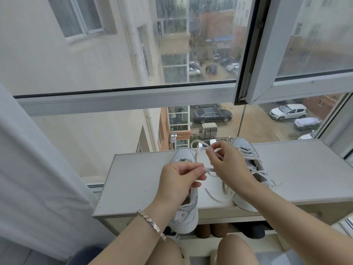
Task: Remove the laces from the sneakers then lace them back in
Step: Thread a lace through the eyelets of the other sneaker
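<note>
Two white sneakers stand side by side on a pale shelf top (133, 180), toes toward the window. The left sneaker (184, 156) is partly hidden under my left hand (178, 179), which pinches a white lace (198, 148) between thumb and fingers. My right hand (226, 165) pinches the same lace a little higher; the lace loops up over the toe. The right sneaker (246, 150) still carries crossed laces, with loose ends (271, 183) trailing to the right. Another loose lace end (211, 195) lies on the shelf between the shoes.
A large window (133, 104) rises just behind the shelf, with an opened sash (267, 87) overhanging at upper right. A white curtain (34, 169) hangs at the left. Dark shoes (257, 231) sit in the shelf's lower compartment. My knees (236, 249) are below.
</note>
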Action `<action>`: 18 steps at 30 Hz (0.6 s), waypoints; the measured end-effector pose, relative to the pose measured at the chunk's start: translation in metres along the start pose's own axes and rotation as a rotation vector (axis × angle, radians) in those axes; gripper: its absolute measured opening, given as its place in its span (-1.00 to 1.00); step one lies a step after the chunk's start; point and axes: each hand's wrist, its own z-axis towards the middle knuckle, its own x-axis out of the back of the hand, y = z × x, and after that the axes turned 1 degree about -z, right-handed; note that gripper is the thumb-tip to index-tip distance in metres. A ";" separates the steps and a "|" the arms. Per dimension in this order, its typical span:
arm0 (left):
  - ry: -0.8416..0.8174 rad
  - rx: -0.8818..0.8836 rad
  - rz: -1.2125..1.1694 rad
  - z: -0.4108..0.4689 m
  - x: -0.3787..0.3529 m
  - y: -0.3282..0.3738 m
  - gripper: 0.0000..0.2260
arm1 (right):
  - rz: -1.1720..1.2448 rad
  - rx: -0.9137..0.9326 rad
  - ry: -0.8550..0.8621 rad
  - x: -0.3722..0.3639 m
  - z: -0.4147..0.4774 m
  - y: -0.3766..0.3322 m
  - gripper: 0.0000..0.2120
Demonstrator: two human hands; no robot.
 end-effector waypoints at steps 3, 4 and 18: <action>0.070 -0.058 0.077 0.007 0.007 -0.003 -0.86 | -0.376 0.004 -0.001 0.006 -0.001 0.014 -0.64; 0.068 -0.079 0.107 0.008 0.009 -0.004 -0.85 | -0.447 0.056 0.002 0.009 -0.003 0.016 -0.58; 0.042 -0.053 0.719 0.062 0.019 -0.029 -0.57 | -0.048 -0.003 -0.176 0.010 0.016 0.022 -0.82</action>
